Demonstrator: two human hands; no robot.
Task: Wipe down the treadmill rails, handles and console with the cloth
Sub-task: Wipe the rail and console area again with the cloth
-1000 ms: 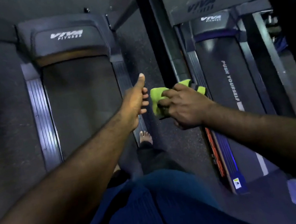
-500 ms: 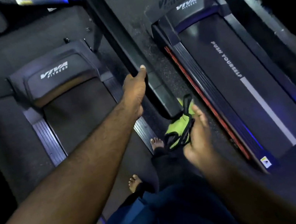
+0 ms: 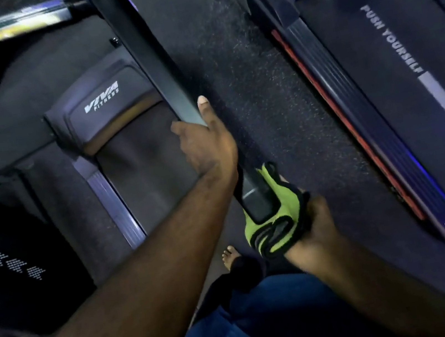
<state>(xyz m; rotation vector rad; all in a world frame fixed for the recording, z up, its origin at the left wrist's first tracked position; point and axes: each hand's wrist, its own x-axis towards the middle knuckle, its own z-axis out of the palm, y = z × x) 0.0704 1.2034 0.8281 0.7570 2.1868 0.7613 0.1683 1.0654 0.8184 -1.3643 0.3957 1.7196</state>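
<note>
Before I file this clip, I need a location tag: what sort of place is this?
Most likely a gym: a treadmill marked VIVA FITNESS beside a second treadmill whose belt reads PUSH YOURSELF, on speckled flooring.

Dark rubber floor [image 3: 254,81], flecked with pale specks. Carries two machines, well apart, with a strip of floor running near to far between. To the left, the left treadmill [image 3: 142,163]: grey belt, ribbed side strip, motor cover at the far end marked VIVA FITNESS. To the right, the right treadmill [image 3: 382,119]: belt lettered PUSH YOURSELF, red line along its left edge (blue glow just beside it). Near the middle, a bare foot [image 3: 230,256]; on floor or deck edge, cannot tell.
</note>
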